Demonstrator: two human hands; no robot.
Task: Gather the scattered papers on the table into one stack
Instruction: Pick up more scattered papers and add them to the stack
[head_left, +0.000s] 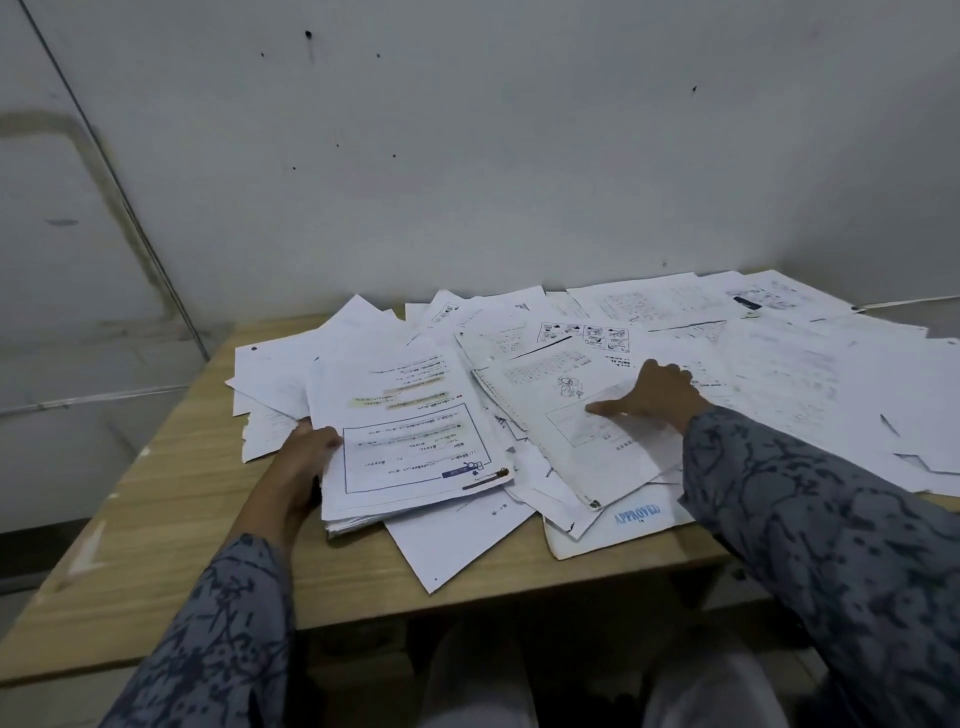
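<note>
Holding the gathered stack (410, 441) at its left edge, our left hand (301, 462) has its thumb on top in a pinching grip. Our right hand (654, 395) presses spread fingers flat on a worksheet (571, 415) among scattered papers (779, 364). Bare wooden counter (171, 499) lies left and along the near edge.

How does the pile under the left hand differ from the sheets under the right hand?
The gathered stack is thick and roughly squared, gripped at its edge by the left hand; the loose sheets lie fanned and overlapping, pressed flat by the right hand. The stack sits nearer the table's left side. Both are printed white paper.
</note>
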